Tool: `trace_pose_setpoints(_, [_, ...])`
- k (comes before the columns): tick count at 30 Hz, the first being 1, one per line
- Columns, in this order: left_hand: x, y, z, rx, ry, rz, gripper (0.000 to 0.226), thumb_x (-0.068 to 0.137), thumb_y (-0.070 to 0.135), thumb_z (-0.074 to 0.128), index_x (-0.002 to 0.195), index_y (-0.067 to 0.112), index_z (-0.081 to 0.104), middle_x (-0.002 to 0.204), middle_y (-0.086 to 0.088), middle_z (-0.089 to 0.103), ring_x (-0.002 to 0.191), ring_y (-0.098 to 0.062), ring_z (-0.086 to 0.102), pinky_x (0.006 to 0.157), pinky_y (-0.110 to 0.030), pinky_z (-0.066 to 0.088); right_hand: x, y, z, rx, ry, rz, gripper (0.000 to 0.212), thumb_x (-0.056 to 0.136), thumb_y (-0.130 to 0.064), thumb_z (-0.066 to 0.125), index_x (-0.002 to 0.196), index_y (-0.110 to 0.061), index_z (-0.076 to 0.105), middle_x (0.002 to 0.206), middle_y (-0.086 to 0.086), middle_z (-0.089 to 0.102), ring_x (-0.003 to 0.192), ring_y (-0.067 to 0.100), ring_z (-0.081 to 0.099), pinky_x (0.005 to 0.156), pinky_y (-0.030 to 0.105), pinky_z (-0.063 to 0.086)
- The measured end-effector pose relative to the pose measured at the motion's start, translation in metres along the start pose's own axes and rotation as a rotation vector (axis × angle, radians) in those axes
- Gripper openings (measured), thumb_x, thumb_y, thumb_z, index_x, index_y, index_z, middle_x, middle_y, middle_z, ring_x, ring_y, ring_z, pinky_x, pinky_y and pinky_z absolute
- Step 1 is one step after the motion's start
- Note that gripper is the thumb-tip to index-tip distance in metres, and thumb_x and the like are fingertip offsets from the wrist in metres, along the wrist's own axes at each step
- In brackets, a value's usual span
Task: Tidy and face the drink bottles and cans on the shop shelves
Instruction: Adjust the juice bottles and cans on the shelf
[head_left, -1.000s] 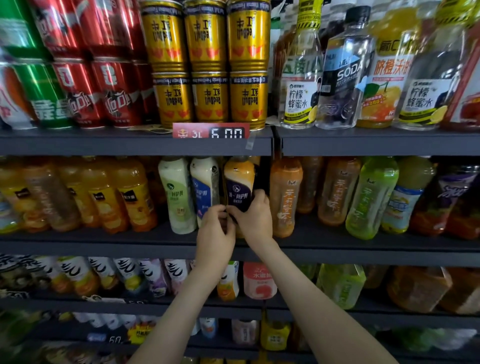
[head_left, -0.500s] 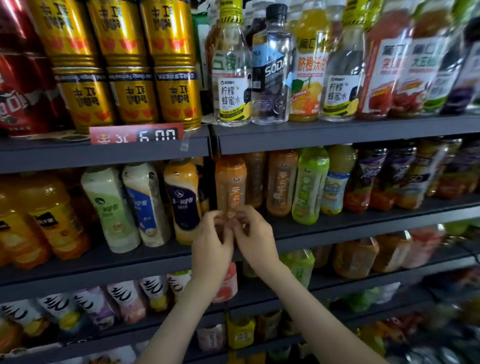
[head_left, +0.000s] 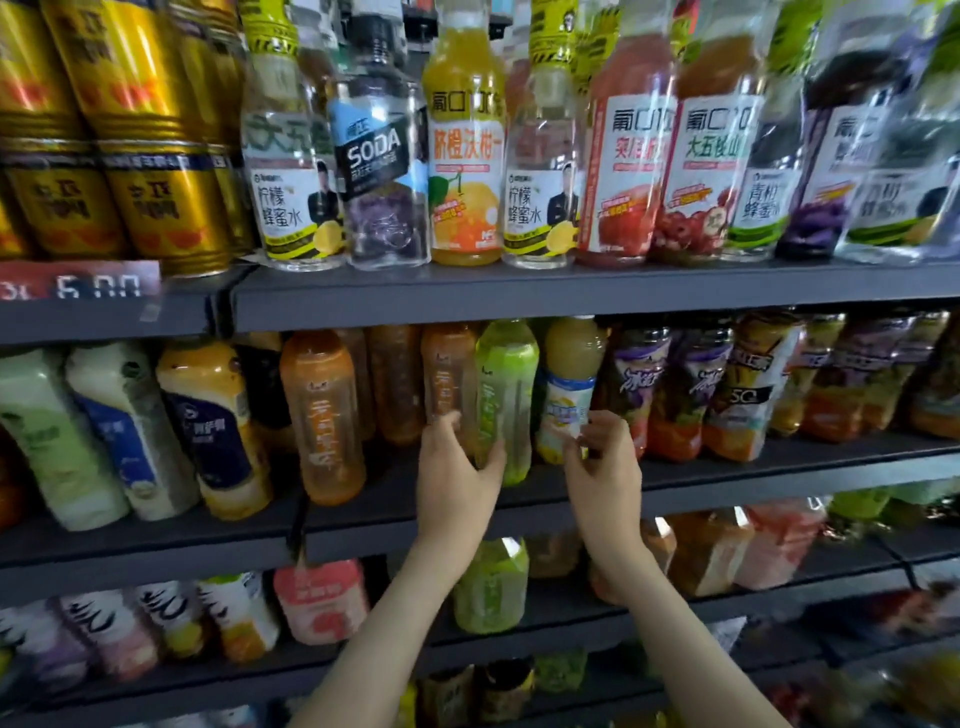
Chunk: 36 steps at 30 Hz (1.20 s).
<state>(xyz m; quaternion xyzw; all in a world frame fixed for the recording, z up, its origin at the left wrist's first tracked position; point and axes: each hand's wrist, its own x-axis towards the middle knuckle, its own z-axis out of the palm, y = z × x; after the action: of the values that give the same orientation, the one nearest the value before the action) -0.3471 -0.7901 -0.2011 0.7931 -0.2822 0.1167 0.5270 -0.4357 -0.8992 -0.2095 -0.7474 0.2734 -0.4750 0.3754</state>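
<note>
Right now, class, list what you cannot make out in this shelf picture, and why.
Head view:
- Price tag: cut by the left edge, blurred.
- Gold cans: tops cut by the top edge.
- Whether the left hand grips the green bottle: its own back hides the fingers.
- Lowest bottles: blurred, partly behind the forearms.

At 10 o'clock the cans (head_left: 150, 156) are cut by the top and left edges, and the price tag (head_left: 83, 285) below them is smeared and clipped. The top-shelf bottles (head_left: 467, 156) lose their caps to the top edge; those toward 2 o'clock blur beyond reading. At centre the left hand (head_left: 457, 478), curled round the green bottle (head_left: 509, 374), hides its lower part. Whether the right hand (head_left: 605, 467) touches the yellow bottle (head_left: 571, 364) cannot be told. From 6 to 8 o'clock the lower bottles (head_left: 114, 623) are blurred, their labels unreadable.
</note>
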Motion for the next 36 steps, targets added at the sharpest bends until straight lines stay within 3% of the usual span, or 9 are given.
trace_pose_setpoints(6, [0.011, 0.022, 0.050, 0.086, 0.110, -0.097, 0.064, 0.081, 0.047, 0.066, 0.124, 0.006, 0.043, 0.121, -0.009, 0.052, 0.116, -0.023, 0.046, 0.092, -0.029, 0.042, 0.027, 0.037, -0.029, -0.007, -0.128, 0.011, 0.038, 0.091, -0.014, 0.061, 0.126, -0.012, 0.047, 0.114, -0.003, 0.054, 0.108, 0.012, 0.052, 0.085, 0.017, 0.038])
trace_pose_setpoints(14, [0.017, 0.026, 0.057, 0.197, 0.206, -0.154, 0.062, 0.075, 0.045, 0.072, 0.114, 0.003, 0.049, 0.110, -0.012, 0.055, 0.105, -0.029, 0.053, 0.088, -0.042, 0.048, 0.035, 0.042, -0.013, -0.034, -0.229, -0.110, 0.049, 0.091, -0.016, 0.058, 0.136, -0.005, 0.041, 0.131, 0.010, 0.054, 0.119, 0.022, 0.052, 0.085, 0.018, 0.041])
trace_pose_setpoints(20, [0.020, 0.031, 0.062, 0.267, 0.201, -0.138, 0.065, 0.072, 0.049, 0.073, 0.110, 0.004, 0.046, 0.109, -0.011, 0.052, 0.100, -0.028, 0.052, 0.084, -0.044, 0.049, 0.031, 0.042, 0.002, -0.086, -0.247, -0.094, 0.068, 0.090, -0.012, 0.060, 0.146, -0.002, 0.021, 0.146, 0.015, 0.036, 0.133, 0.026, 0.038, 0.098, 0.027, 0.041])
trace_pose_setpoints(23, [0.019, 0.031, 0.061, 0.269, 0.180, -0.127, 0.062, 0.074, 0.047, 0.072, 0.110, 0.005, 0.045, 0.110, -0.012, 0.053, 0.101, -0.027, 0.053, 0.081, -0.037, 0.050, 0.033, 0.041, 0.012, -0.065, -0.254, -0.050, 0.075, 0.090, -0.015, 0.060, 0.148, -0.002, 0.013, 0.150, 0.017, 0.027, 0.137, 0.028, 0.031, 0.103, 0.032, 0.040])
trace_pose_setpoints(26, [0.015, 0.026, 0.054, 0.270, 0.115, -0.091, 0.055, 0.080, 0.040, 0.070, 0.115, 0.006, 0.044, 0.117, -0.012, 0.050, 0.107, -0.026, 0.051, 0.080, -0.033, 0.049, 0.039, 0.035, 0.024, -0.039, -0.203, -0.006, 0.078, 0.090, -0.017, 0.061, 0.148, -0.002, 0.010, 0.147, 0.018, 0.030, 0.135, 0.028, 0.034, 0.103, 0.035, 0.042])
trace_pose_setpoints(31, [0.011, 0.016, 0.037, 0.294, -0.014, -0.042, 0.052, 0.086, 0.036, 0.064, 0.125, 0.009, 0.042, 0.127, -0.007, 0.047, 0.112, -0.023, 0.051, 0.079, -0.025, 0.044, 0.044, 0.028, 0.034, -0.130, -0.028, 0.014, 0.067, 0.087, -0.020, 0.066, 0.139, 0.003, 0.031, 0.126, 0.021, 0.047, 0.116, 0.032, 0.048, 0.086, 0.036, 0.049])
trace_pose_setpoints(36, [0.006, 0.011, 0.030, 0.266, -0.062, -0.014, 0.050, 0.088, 0.030, 0.063, 0.128, 0.009, 0.042, 0.130, -0.007, 0.045, 0.114, -0.020, 0.051, 0.079, -0.017, 0.040, 0.034, 0.024, 0.027, -0.118, 0.028, 0.012, 0.062, 0.082, -0.021, 0.071, 0.132, 0.000, 0.041, 0.122, 0.016, 0.051, 0.114, 0.027, 0.048, 0.084, 0.022, 0.037])
